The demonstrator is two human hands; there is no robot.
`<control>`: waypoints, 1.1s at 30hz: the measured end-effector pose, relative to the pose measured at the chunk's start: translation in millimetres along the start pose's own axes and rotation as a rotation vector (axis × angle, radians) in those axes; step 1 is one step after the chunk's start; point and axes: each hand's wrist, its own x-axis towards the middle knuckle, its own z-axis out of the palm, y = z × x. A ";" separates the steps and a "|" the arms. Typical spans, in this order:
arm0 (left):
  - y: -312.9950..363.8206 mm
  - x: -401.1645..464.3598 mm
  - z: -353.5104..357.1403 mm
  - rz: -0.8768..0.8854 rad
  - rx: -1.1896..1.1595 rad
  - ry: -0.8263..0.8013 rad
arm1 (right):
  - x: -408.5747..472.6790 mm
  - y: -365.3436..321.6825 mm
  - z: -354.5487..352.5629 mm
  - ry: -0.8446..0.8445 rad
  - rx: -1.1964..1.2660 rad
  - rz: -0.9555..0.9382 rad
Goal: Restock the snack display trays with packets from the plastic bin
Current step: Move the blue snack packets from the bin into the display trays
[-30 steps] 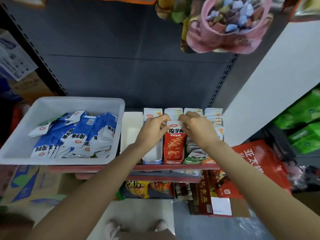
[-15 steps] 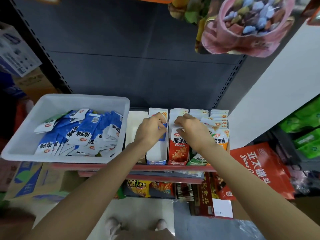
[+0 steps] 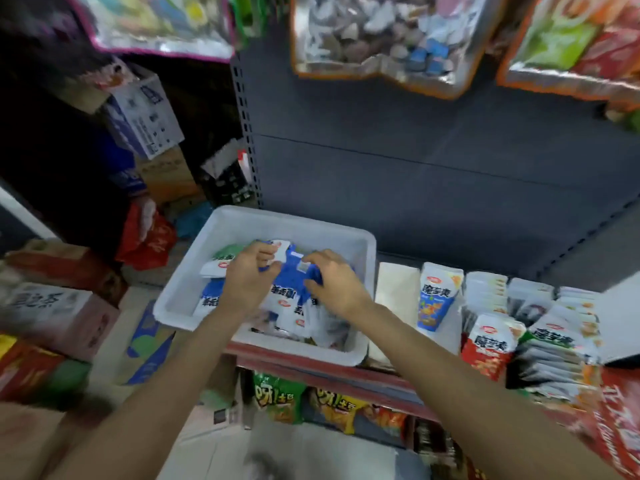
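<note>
Both hands in white plastic bin [image 3: 194, 299] on the shelf: left hand [image 3: 247, 277] and right hand [image 3: 332, 284] each pinch blue packets [image 3: 289, 287]. Risk I see: loose grip grabs uneven stack, packets slip off.

I see cardboard boxes [image 3: 145, 116] stacked far left of my hands, a red plastic bag [image 3: 147, 237] beside them, green and yellow chip bags [image 3: 277, 398] on the shelf below my wrists, and clear candy bags [image 3: 377, 39] hanging overhead.

Dark grey shelving back panel [image 3: 433, 140]
</note>
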 end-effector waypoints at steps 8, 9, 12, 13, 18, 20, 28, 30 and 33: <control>-105.9 68.7 -44.6 0.055 0.489 -0.373 | 76.7 -23.0 74.3 -0.263 -0.139 0.153; -109.5 71.5 -46.3 0.075 0.555 -0.419 | 80.6 -23.8 77.7 -0.284 -0.164 0.171; -114.2 73.1 -47.2 0.119 0.713 -0.422 | 81.6 -26.5 85.1 -0.354 -0.215 0.231; -115.3 72.8 -47.7 0.149 0.745 -0.405 | 79.9 -26.5 87.1 -0.376 -0.230 0.242; -115.6 67.6 -53.1 0.392 0.918 -0.421 | 75.2 -25.5 89.0 -0.361 -0.290 0.261; -109.6 62.8 -55.4 0.473 0.963 -0.403 | 76.3 -27.3 83.6 -0.356 -0.280 0.273; -44.2 46.4 -59.1 0.611 0.565 -0.071 | 48.6 -29.9 38.6 0.053 0.058 -0.002; -23.4 40.9 -50.1 0.567 0.418 -0.068 | 35.0 -26.4 21.4 0.172 0.143 -0.025; 10.4 29.3 -31.1 0.514 0.058 -0.018 | 10.8 -10.0 -10.8 0.281 0.262 0.009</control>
